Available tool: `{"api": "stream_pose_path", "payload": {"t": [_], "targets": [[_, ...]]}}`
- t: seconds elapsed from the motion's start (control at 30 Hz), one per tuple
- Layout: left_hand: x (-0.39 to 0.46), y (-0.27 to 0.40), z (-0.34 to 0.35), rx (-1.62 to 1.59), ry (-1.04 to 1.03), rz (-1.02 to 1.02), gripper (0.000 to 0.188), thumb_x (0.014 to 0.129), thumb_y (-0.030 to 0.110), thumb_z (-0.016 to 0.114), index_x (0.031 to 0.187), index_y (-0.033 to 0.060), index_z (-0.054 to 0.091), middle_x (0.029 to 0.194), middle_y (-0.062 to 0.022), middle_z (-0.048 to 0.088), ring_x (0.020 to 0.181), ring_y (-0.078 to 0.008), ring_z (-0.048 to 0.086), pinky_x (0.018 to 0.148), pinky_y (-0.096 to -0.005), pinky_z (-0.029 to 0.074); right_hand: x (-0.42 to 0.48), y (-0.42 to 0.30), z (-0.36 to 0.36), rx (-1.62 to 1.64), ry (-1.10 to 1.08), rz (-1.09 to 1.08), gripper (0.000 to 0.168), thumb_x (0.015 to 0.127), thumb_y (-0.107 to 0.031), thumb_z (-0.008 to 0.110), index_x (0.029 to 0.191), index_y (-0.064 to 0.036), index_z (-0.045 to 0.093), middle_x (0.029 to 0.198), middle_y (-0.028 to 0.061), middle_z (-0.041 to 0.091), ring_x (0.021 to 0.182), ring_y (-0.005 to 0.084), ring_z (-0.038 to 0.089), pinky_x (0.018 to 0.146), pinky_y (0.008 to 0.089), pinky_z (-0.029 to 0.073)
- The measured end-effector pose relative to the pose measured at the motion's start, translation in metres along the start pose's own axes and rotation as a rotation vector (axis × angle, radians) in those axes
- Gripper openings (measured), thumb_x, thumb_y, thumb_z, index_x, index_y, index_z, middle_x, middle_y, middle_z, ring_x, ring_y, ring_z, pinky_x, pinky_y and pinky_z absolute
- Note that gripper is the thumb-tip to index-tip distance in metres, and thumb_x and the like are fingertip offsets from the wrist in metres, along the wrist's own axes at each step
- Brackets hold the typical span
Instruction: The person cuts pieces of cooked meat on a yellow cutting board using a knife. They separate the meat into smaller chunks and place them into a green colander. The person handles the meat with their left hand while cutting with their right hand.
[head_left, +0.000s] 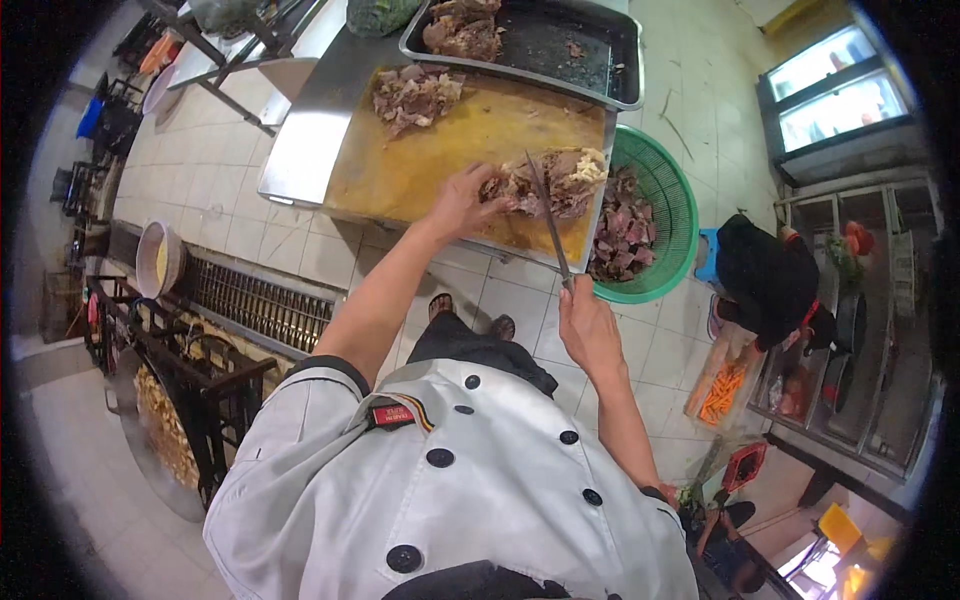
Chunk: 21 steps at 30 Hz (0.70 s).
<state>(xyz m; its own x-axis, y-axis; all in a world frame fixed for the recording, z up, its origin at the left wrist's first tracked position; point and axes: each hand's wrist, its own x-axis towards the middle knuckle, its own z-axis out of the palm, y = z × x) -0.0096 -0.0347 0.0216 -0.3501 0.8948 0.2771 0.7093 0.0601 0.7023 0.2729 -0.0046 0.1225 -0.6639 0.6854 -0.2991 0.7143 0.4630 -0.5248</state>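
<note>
A long narrow knife (550, 217) is held by its handle in my right hand (589, 324), just beyond the near right corner of a yellow cutting board (420, 169). Its blade lies across a chunk of cooked meat (566, 180) at the board's right side. My left hand (469, 201) rests with spread fingers against the left end of that chunk; whether it grips the meat is hard to see. A pile of cut meat (417, 97) sits at the board's far left.
A green plastic basket (686, 217) with meat pieces stands right of the board. Beyond it, a metal tray (525, 71) holds a larger meat chunk (463, 31). On the right, a person (769, 270) bends beside a container of carrots (721, 394). A large pan (142, 442) of food stands lower left.
</note>
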Motion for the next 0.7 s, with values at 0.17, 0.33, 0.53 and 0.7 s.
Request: {"api": "stream_pose_path", "payload": {"t": [0.17, 0.33, 0.53, 0.7], "targets": [[0.005, -0.002, -0.003, -0.029, -0.06, 0.02, 0.046, 0.081, 0.032, 0.08, 0.115, 0.0071, 0.062, 0.11, -0.0159, 0.062, 0.103, -0.0381, 0.061, 0.086, -0.0447, 0.051, 0.003, -0.013, 0.01, -0.052, 0.009, 0.07, 0.023, 0.101, -0.021, 0.048, 0.108, 0.0, 0.041, 0.082, 0.034, 0.065, 0.08, 0.0546, 0.063, 0.072, 0.0622, 0.048], [0.001, -0.011, 0.001, -0.1, -0.033, 0.065, 0.048, 0.078, 0.027, 0.083, 0.113, 0.0049, 0.06, 0.109, -0.0156, 0.059, 0.103, -0.0371, 0.059, 0.087, -0.0433, 0.05, -0.003, -0.039, 0.011, -0.115, 0.011, 0.14, 0.022, 0.101, -0.021, 0.049, 0.106, -0.001, 0.041, 0.082, 0.0329, 0.066, 0.079, 0.0534, 0.064, 0.072, 0.062, 0.049], [0.002, -0.01, -0.008, -0.17, -0.029, 0.114, 0.048, 0.076, 0.022, 0.084, 0.113, 0.0018, 0.06, 0.11, -0.0179, 0.059, 0.104, -0.0375, 0.058, 0.087, -0.0426, 0.05, -0.003, -0.049, 0.025, -0.141, 0.039, 0.16, 0.021, 0.101, -0.021, 0.049, 0.105, -0.001, 0.042, 0.078, 0.0312, 0.065, 0.077, 0.0525, 0.064, 0.071, 0.0615, 0.05], [0.004, -0.013, -0.014, -0.204, -0.073, 0.145, 0.045, 0.076, 0.018, 0.083, 0.112, 0.0015, 0.06, 0.111, -0.0178, 0.059, 0.103, -0.0382, 0.06, 0.088, -0.0424, 0.051, 0.004, -0.059, 0.033, -0.175, 0.021, 0.216, 0.021, 0.101, -0.019, 0.049, 0.103, 0.0, 0.042, 0.076, 0.031, 0.065, 0.076, 0.0521, 0.064, 0.072, 0.0615, 0.051]]}}
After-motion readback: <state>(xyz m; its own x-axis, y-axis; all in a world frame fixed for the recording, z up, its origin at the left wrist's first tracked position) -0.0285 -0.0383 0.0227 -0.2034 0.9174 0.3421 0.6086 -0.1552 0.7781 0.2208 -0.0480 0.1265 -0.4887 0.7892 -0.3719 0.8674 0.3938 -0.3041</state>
